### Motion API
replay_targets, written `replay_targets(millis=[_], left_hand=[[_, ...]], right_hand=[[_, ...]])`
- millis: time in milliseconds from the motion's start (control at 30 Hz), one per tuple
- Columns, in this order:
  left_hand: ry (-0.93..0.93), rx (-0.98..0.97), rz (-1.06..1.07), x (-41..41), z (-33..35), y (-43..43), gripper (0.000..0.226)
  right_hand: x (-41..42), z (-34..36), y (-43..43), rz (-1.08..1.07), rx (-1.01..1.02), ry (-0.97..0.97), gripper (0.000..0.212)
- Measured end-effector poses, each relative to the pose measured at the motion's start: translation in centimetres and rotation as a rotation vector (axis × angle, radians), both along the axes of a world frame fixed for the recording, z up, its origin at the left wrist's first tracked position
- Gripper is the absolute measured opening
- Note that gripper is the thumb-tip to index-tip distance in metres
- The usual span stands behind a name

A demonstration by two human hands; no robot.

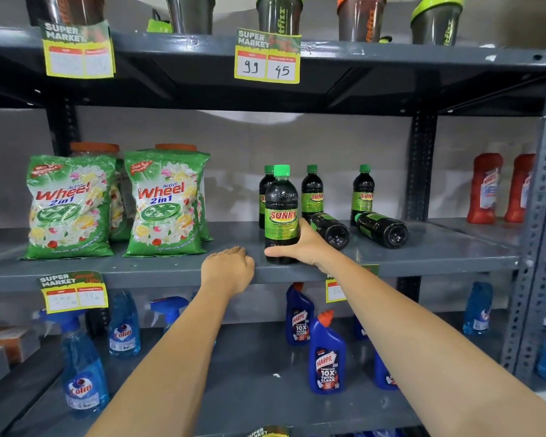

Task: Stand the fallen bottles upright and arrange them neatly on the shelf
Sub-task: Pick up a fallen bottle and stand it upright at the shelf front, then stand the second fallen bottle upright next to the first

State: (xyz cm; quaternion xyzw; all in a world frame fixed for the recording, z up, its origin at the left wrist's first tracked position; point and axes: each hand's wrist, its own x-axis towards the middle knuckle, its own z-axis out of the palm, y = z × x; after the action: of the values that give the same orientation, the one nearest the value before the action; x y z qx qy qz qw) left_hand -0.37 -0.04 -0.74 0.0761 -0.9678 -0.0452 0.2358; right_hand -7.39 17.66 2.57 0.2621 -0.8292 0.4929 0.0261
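Dark Sunny bottles with green caps stand and lie on the grey middle shelf (158, 266). My right hand (306, 244) grips the front bottle (281, 212) low on its body; it stands upright at the shelf's front edge. Three more stand behind: one directly behind it (264, 190), one (312, 192) to the right, one (362, 192) farther right. Two lie on their sides, bases toward me: one (331, 230) just right of my right hand, another (383, 229) beyond it. My left hand (229, 266) rests on the shelf edge, fingers curled, holding nothing.
Green Wheel detergent bags (164, 203) fill the shelf's left part. Red bottles (484, 189) stand in the neighbouring bay at right. Shaker cups (278, 14) sit on the shelf above, blue Colin sprays (82, 367) and Harpic bottles (327, 354) below. A steel upright (536, 216) bounds the right side.
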Motion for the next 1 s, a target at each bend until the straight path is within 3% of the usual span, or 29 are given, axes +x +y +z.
replay_targets(millis=[100,233,300,367,467,600,767,933,1000], left_hand=[[0.148,0.044,-0.033,0.4,-0.2,-0.1,0.034],[0.596,0.036,-0.106,2.7,-0.5,2.5,0.031],[0.626,-0.028,-0.263,3.7,-1.1,5.8,0.027],[0.533,-0.115,-0.414,3.4,-1.7,9.3,0.026],[0.452,-0.186,-0.466,1.4,-3.1,13.3,0.035],[0.419,-0.167,-0.329,-0.3,-3.7,15.7,0.053],[0.448,-0.124,-0.266,-0.8,-4.5,16.4,0.042],[0.475,-0.035,-0.236,-1.3,-5.0,17.2,0.041],[0.475,-0.019,-0.246,-1.4,-5.1,17.2,0.041]], right_hand=[[0.7,1.4,1.4,-0.053,-0.137,0.011,0.113],[-0.5,4.2,5.2,-0.395,-0.408,0.254,0.044],[-2.0,5.0,7.3,-0.520,-0.299,0.318,0.025],[-3.7,5.2,9.0,-0.562,-0.145,0.299,0.019],[-5.6,4.7,9.7,-0.557,0.075,0.211,0.023],[-6.3,4.5,9.3,-0.490,0.268,0.148,0.044],[-6.2,4.5,7.9,-0.330,0.412,-0.034,0.069],[-6.7,5.0,6.0,-0.344,0.486,-0.186,0.108],[-7.2,5.3,5.5,-0.363,0.512,-0.186,0.103]])
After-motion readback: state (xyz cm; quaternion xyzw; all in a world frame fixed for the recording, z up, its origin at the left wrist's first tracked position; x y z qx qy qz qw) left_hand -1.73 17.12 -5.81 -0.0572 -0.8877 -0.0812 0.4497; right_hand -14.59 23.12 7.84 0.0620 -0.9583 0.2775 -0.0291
